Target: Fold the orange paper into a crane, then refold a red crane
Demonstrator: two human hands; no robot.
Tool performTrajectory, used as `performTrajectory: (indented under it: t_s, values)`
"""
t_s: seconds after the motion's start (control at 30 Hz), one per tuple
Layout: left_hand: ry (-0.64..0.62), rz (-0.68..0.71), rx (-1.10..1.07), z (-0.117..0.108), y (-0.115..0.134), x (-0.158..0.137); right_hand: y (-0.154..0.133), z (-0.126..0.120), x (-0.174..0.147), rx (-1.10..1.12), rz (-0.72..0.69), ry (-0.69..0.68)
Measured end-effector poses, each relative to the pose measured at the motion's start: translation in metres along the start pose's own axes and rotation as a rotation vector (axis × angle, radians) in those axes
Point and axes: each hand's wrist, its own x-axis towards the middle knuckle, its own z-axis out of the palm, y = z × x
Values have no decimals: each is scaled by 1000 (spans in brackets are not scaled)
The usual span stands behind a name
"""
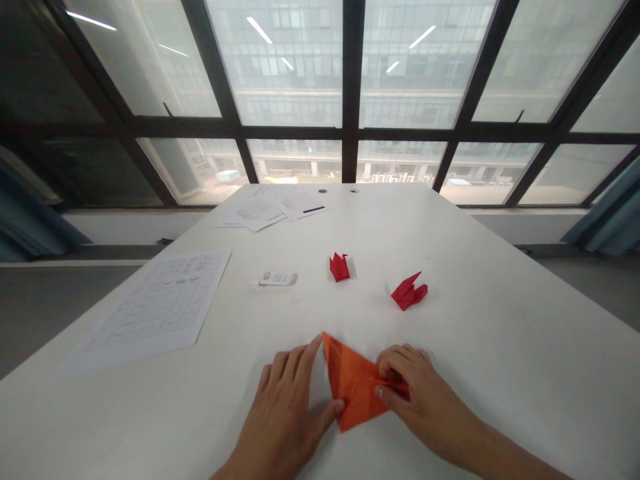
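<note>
A folded sheet of orange origami paper [353,387] lies on the white table between my hands. My left hand [290,393] rests flat beside it with fingers stretched out; its thumb touches the lower left edge and its index fingertip is at the top corner. At the paper's right side, my right hand [413,390] pinches a corner between thumb and curled fingers, hiding that part. Beyond my hands sit two red folded-paper figures, a small crane [339,267] in the middle and a larger winged figure [409,292] to the right.
A white glue bottle [275,278] lies left of the small crane. A sheet of handwritten paper [155,307] is on the left of the table [480,347]. More papers [270,207] and a dark pen-like strip [314,209] lie at the far end, before the windows.
</note>
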Motion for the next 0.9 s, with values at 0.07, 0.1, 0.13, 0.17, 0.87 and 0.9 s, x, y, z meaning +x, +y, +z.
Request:
performTrajectory:
  t_s: [0.07, 0.1, 0.13, 0.17, 0.87, 0.9]
  values:
    - [-31, -15, -93, -1, 0, 1, -1, -2, -1, 69, 42, -29]
    - [-39, -20, -153, -1, -1, 1, 0, -2, -2, 108, 63, -23]
    - [-38, -24, -213, -1, -2, 1, 1, -2, -2, 151, 76, -11]
    - [-31, -26, -267, 0, -2, 2, 3, -1, -2, 193, 83, 12]
    - [-181, -507, -1687, -3, 15, 10, 7, 10, -8, 417, -99, 10]
    - [-216, -476, -1713, -4, 16, 10, 6, 9, -9, 455, -78, 14]
